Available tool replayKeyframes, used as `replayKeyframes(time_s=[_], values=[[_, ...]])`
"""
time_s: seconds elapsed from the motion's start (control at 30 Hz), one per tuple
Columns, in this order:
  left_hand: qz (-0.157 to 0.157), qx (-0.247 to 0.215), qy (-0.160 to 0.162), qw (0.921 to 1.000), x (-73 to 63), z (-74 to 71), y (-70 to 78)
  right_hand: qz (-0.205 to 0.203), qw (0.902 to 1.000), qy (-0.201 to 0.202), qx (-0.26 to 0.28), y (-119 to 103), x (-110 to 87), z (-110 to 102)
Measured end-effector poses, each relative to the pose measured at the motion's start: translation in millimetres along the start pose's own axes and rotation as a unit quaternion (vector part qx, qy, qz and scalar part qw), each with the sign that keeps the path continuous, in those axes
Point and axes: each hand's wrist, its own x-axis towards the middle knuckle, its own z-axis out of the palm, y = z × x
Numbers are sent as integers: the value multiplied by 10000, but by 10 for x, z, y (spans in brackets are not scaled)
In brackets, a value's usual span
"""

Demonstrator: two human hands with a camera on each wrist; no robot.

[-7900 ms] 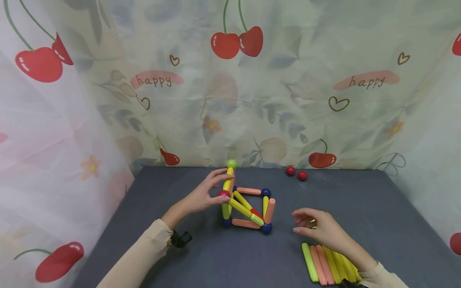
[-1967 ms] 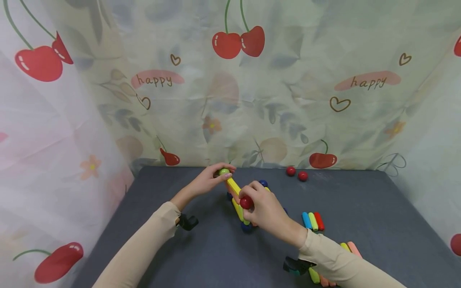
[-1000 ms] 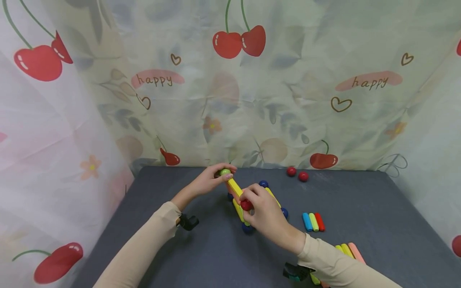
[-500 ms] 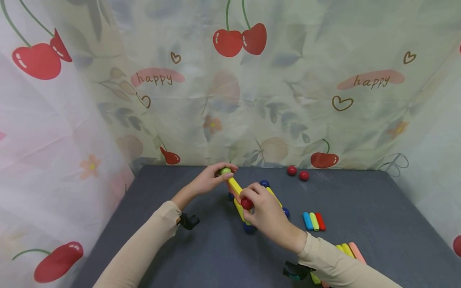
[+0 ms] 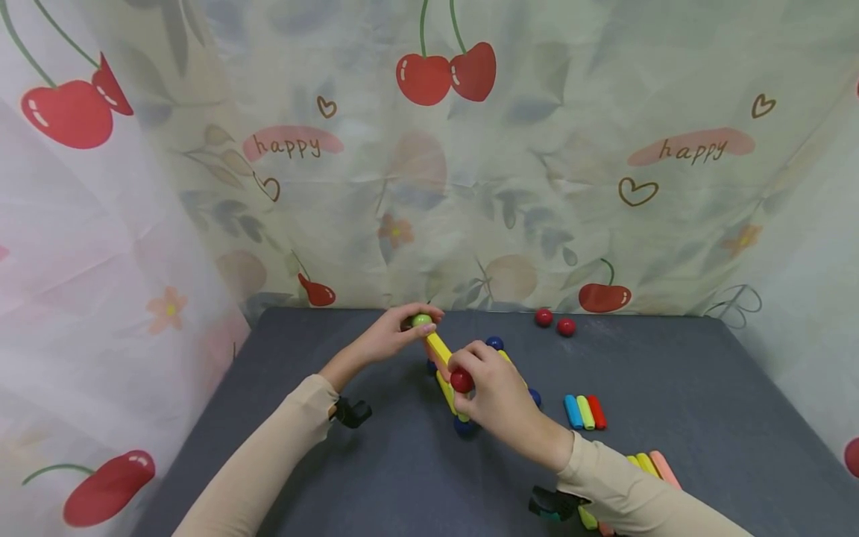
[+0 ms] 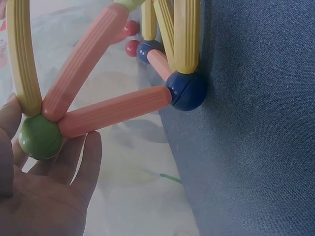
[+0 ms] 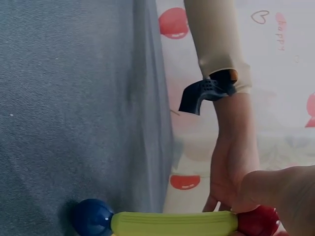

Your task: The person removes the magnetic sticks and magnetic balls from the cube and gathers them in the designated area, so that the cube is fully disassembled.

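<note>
My left hand (image 5: 381, 341) holds a green ball (image 6: 40, 137) at the top of a frame of magnetic sticks and balls, thumb on one side and fingers on the other. A yellow stick (image 5: 439, 349) slopes from it to a red ball (image 5: 461, 380), which my right hand (image 5: 499, 391) pinches. Two pink sticks (image 6: 118, 110) also meet the green ball. A lime stick (image 7: 172, 223) runs from the red ball to a blue ball (image 7: 92, 217) low at the table. More blue balls (image 5: 494, 343) form the base, partly hidden behind my right hand.
On the dark cloth-covered table (image 5: 403, 477), short blue, lime and red sticks (image 5: 586, 412) lie side by side at right. Longer yellow and pink sticks (image 5: 664, 470) lie partly under my right forearm. Two red balls (image 5: 555, 322) sit at the back, before a printed curtain (image 5: 302, 224).
Since the oldest frame, the frame has been turned; my left hand went from the red ball to the green one, and my right hand came leftward onto the red ball. Recently both hands stay nearly still.
</note>
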Motion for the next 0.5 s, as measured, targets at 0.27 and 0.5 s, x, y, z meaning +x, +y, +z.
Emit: replayKeyframes(time_s=[0.27,0.5], values=[[-16,9,31,10000,-15,-3,0,801,9911,-753,754,-24,91,-106],[11,119,57,9999,-21,-2,-12,1117,9794,-911,1411,52,169,-228]])
